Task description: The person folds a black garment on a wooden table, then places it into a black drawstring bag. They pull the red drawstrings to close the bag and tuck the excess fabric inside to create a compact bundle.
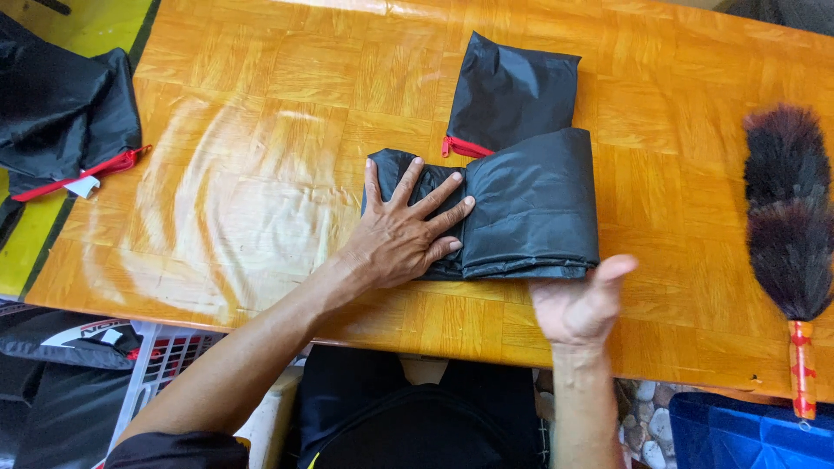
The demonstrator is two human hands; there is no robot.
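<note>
Bottom of frame: white slatted plastic basket (165, 365) lower left, blue bin (738, 434) lower right. Right hand (580, 304) at near desk edge, open, palm up, fingers w/ thumb touching front edge of folded black nylon cloth (530, 204), holding nothing. Left hand (401, 234) flat, fingers spread, pressing cloth's left part at center. Orange wood-parquet desk (261, 130) under both. Dark feather duster w/ orange handle (789, 226) at right. Behind cloth, black pouch w/ red zipper (512, 87). Upper left: another black bag w/ red zip (61, 113).
</note>
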